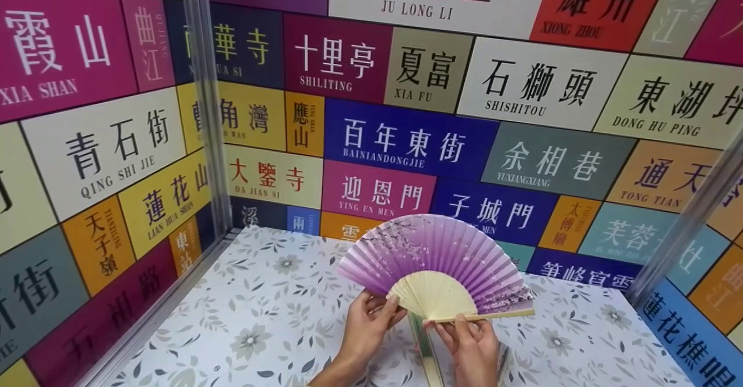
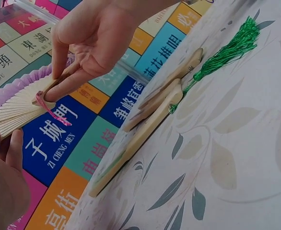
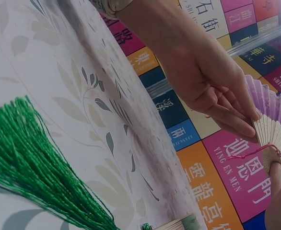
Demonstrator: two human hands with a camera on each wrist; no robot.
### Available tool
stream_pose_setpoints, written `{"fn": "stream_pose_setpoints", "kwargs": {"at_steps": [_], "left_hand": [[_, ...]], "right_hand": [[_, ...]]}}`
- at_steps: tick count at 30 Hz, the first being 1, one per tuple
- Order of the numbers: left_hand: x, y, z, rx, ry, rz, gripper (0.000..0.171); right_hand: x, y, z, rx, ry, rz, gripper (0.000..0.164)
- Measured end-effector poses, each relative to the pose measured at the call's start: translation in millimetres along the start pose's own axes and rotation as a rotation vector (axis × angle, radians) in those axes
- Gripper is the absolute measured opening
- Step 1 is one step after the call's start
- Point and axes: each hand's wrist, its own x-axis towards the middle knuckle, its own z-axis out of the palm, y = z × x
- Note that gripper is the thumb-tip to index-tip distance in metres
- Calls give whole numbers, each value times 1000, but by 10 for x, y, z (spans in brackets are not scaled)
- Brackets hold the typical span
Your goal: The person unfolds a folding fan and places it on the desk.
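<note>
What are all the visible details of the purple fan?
The purple fan is spread wide above the floral table. Its pleated leaf shades from pale to deep purple, with blossom branches. The cream ribs look like bamboo or wood; a pink cord hangs where they meet. The left hand pinches the fan's left side, the right hand its lower stick.

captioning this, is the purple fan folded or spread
Spread. The purple fan forms a wide arc, its pale ribs fanned out between left hand and right hand.

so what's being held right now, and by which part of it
The open purple fan: left hand by its left edge, right hand by the right outer stick near the pivot.
</note>
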Motion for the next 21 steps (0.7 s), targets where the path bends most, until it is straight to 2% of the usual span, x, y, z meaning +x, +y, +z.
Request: {"fn": "stream_pose_setpoints", "kwargs": {"at_steps": [11, 21], "left_hand": [[12, -22, 0, 0, 26, -10, 40], [-6, -29, 23, -49, 59, -64, 45]], "right_hand": [[24, 8, 12, -36, 36, -29, 38], [20, 5, 7, -37, 28, -1, 47]]}}
